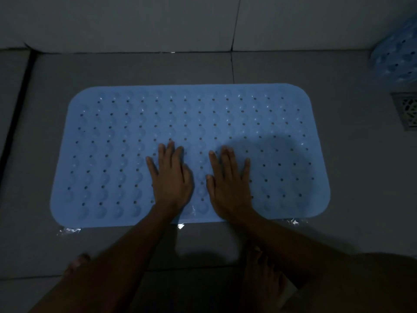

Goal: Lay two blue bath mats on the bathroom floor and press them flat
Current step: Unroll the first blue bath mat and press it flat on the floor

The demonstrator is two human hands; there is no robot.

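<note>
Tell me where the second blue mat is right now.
In the head view, the second blue mat sits at the far right edge, against the wall, just beyond the floor drain and apart from the spread mat.

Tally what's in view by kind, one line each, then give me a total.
Blue bath mats: 2, one flat on the floor, one against the wall at far right
Hands: 2, left and right, both flat on the laid mat
Floor drains: 1
Total: 5
</note>
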